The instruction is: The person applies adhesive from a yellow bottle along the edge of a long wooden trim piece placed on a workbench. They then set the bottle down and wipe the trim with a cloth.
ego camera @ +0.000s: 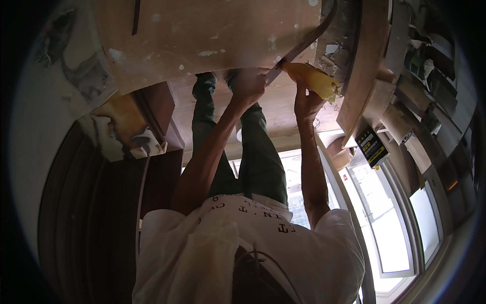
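My left hand [248,89] pinches the near end of a long, dark, flexible strip [303,41] at the front edge of a wooden board [209,41]. From there the strip runs up to the right across the board's right part and curves near the top of the view. My right hand [309,98] grips a yellow, soft-looking container [313,79] with a ragged, crusted end. Its narrow reddish tip is at the strip, just right of my left hand; whether it touches is unclear. Blur softens the left fingers.
Right of the board stand long wooden panels [364,68], stacked pieces and a black and yellow adhesive tin [372,146]. A dark cabinet [163,182] and a stained board [121,121] are at left. Pale splashes mark the board. Bright glazed doors [379,212] are at lower right.
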`<state>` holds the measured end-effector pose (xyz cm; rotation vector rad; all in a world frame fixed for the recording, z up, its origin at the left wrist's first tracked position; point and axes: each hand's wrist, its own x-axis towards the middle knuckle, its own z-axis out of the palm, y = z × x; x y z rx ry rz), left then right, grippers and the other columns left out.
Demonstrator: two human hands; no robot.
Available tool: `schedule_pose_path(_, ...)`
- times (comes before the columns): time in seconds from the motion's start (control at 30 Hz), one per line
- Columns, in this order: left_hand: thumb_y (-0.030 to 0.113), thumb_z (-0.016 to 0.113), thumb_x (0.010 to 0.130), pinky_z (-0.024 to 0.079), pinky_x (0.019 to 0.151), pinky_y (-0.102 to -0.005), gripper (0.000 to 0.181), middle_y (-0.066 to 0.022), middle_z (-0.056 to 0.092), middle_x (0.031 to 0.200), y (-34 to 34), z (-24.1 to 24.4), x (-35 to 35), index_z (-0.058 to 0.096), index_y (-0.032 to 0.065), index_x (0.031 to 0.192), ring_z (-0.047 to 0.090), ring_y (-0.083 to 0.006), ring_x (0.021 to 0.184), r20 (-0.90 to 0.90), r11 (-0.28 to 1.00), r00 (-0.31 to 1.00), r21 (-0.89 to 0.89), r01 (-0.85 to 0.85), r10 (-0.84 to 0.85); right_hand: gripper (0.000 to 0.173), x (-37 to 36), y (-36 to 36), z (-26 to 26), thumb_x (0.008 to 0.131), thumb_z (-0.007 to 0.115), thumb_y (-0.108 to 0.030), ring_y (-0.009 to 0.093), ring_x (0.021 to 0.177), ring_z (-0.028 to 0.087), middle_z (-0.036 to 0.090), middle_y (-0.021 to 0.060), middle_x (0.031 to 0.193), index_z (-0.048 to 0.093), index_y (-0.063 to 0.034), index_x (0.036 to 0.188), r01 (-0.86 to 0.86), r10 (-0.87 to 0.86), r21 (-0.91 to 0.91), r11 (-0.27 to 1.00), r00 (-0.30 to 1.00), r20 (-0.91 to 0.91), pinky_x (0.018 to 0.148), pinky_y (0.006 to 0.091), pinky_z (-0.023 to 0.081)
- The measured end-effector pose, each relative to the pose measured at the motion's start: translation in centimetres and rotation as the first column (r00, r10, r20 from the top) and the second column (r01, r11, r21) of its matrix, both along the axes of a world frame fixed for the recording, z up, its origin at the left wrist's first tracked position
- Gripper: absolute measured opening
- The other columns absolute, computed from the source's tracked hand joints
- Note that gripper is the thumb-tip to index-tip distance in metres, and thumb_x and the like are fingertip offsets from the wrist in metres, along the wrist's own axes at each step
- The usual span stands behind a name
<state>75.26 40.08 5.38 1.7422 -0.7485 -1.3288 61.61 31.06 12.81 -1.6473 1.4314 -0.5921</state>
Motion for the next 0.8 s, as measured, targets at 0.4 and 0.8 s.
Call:
schedule_pose_path(0.4, 0.003, 0.058, 0.079, 0.052, 0.080, -0.0313, 0.056, -0.0116, 0.068, 0.084, -0.4, 2.5, 0.4, 0.044, 0.0030, 0.134, 0.065, -0.0170, 0.081, -0.083, 0.989, 0.986, 0.054, -0.140, 0.144, 0.030, 2.1, 1.0, 2.2, 0.081, 0.067, -0.003, 0.027, 0.095, 0.064, 0.065, 0.0134, 0.104, 0.060, 0.0004, 0.110, -0.243, 0.226, -0.194, 0.950, 0.968, -0.109, 0.085, 0.0343, 0.050)
schedule_pose_path(0.8, 0.005, 0.059, 0.080, 0.053, 0.079, -0.0328, 0.057, -0.0124, 0.068, 0.086, 0.0, 2.4, 0.5, 0.043, 0.0039, 0.135, 0.066, -0.0179, 0.080, -0.152, 0.976, 0.967, 0.094, -0.194, 0.207, 0.033, 1.0, -0.5, 1.2, 0.082, 0.069, -0.004, 0.026, 0.103, 0.061, 0.063, 0.0137, 0.111, 0.059, 0.0020, 0.114, -0.131, 0.112, -0.145, 0.981, 0.985, -0.130, 0.086, 0.0344, 0.051)
